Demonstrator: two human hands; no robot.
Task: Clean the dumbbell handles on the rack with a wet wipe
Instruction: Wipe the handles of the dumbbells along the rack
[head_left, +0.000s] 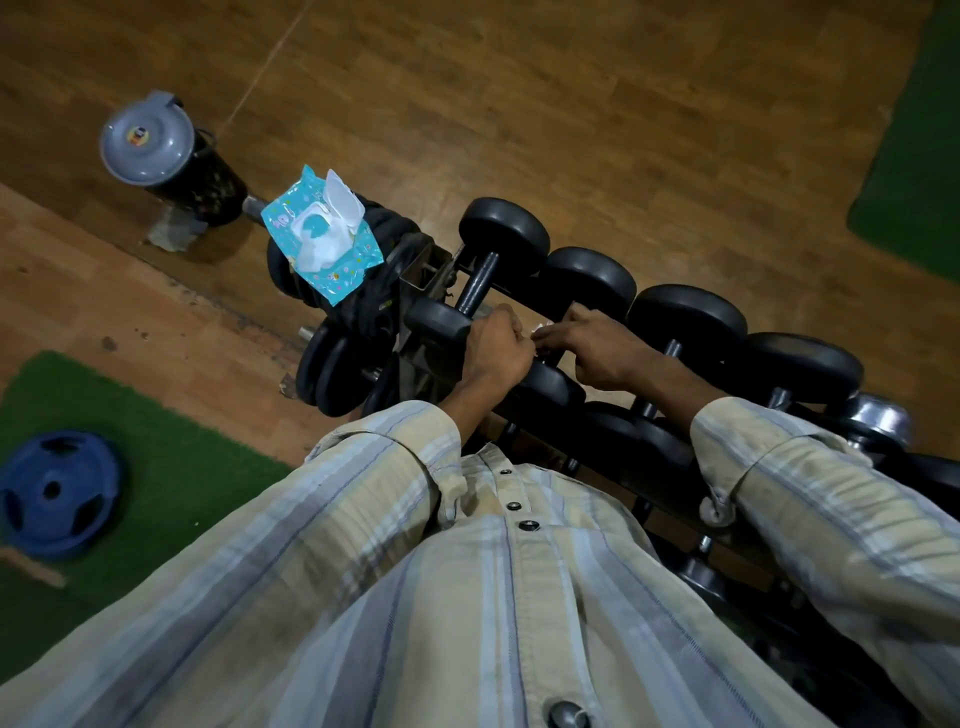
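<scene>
- The left hand (491, 348) was closed in a fist around the near end of the handle of the first dumbbell (480, 283), close to its near head, at the left end of the rack (423, 270).
- The right hand (592, 345) lay over the handle of the next dumbbell along, fingers curled down; a scrap of white wet wipe (540, 330) showed at its fingertips, between the 2 hands, so it seemed to grip the wipe against that handle.
- More black dumbbells stood in a row to the right.
- An open blue wipe pack (324, 234), lid flipped up and a wipe sticking out, rested on stacked black plates left of the rack.
- A grey-lidded bin (156, 145) stood on the wooden floor beyond it.
- A blue weight plate (57, 493) lay on green turf at the near left.
</scene>
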